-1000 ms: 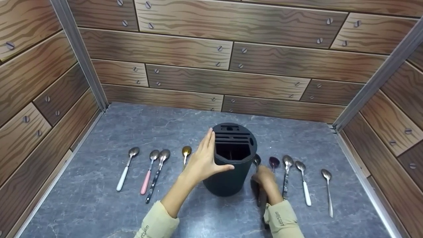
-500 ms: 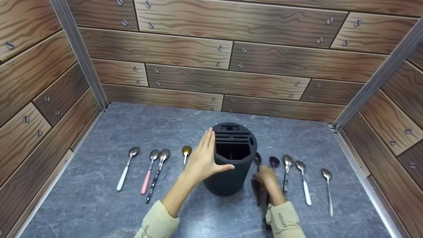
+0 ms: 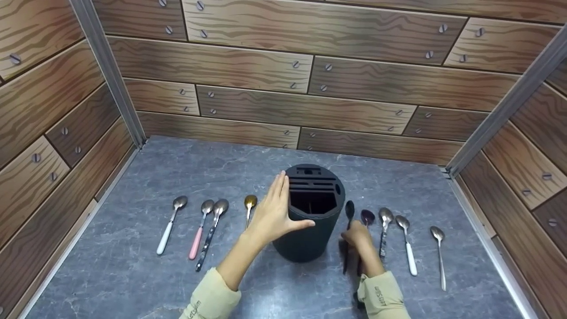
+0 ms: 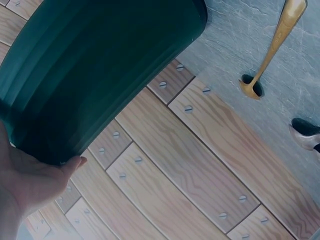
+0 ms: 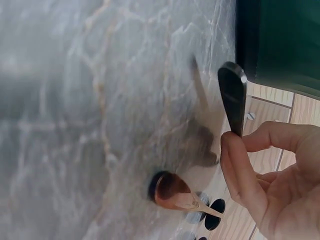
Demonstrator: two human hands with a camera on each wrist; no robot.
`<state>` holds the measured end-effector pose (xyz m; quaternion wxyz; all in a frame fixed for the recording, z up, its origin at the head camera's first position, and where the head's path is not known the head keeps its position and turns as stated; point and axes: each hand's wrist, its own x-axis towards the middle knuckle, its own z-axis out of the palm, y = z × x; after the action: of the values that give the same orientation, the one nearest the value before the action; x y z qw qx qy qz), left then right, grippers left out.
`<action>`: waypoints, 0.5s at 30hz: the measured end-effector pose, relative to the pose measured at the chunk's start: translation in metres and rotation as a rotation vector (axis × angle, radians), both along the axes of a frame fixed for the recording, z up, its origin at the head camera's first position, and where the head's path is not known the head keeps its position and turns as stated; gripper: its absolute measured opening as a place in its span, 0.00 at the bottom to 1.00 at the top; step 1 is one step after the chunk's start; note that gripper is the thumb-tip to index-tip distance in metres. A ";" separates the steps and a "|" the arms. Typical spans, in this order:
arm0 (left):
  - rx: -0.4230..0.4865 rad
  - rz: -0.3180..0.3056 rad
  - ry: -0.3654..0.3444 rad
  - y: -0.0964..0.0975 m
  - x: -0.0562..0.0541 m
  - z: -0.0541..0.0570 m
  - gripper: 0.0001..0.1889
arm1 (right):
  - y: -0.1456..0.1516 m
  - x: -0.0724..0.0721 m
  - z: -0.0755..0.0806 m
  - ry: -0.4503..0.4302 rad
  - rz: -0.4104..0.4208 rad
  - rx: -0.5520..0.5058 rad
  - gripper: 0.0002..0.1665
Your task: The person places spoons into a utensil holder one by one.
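Note:
A dark green cylindrical utensil holder (image 3: 305,239), its black top cut with slots and one large opening, stands upright mid-table. My left hand (image 3: 272,212) rests on its left side near the rim, fingers straight and thumb spread across the front. To the holder's right, my right hand (image 3: 358,235) pinches a black spoon (image 3: 350,208) by its handle. In the right wrist view the handle end (image 5: 232,92) sticks out past thumb and fingertips, over its shadow on the table. A spoon with a dark purple bowl (image 3: 367,216) lies just right of that hand, its handle partly hidden.
Left of the holder lie a gold spoon (image 3: 250,202), a black-patterned spoon (image 3: 208,237), a pink-handled spoon (image 3: 196,241) and a white-handled spoon (image 3: 165,237). More spoons lie right: patterned (image 3: 384,230), white-handled (image 3: 409,254), plain metal (image 3: 440,257). Wood-patterned walls (image 3: 283,97) enclose the table.
The black spoon has come up off the table in my right hand, its bowl shifting slightly right and away from the holder. My left hand and the holder stay put.

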<state>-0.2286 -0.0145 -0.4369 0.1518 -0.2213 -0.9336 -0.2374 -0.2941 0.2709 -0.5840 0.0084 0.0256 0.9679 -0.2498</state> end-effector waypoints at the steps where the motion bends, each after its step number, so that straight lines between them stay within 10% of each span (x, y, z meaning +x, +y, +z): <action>1: 0.000 0.001 0.000 0.000 0.000 0.000 0.63 | 0.006 -0.007 -0.012 0.010 0.005 -0.007 0.12; 5: 0.004 0.003 0.000 0.000 0.000 0.000 0.63 | 0.020 -0.018 -0.035 0.071 0.038 -0.048 0.10; 11: 0.013 0.002 -0.008 0.001 0.000 -0.001 0.63 | -0.012 0.020 0.033 -0.030 -0.035 -0.096 0.08; 15: 0.022 0.000 -0.010 0.001 0.000 0.000 0.63 | 0.005 0.004 0.000 0.055 -0.026 -0.095 0.12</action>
<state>-0.2288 -0.0138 -0.4373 0.1497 -0.2186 -0.9317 -0.2487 -0.2904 0.2763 -0.5835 -0.0204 0.0306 0.9544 -0.2962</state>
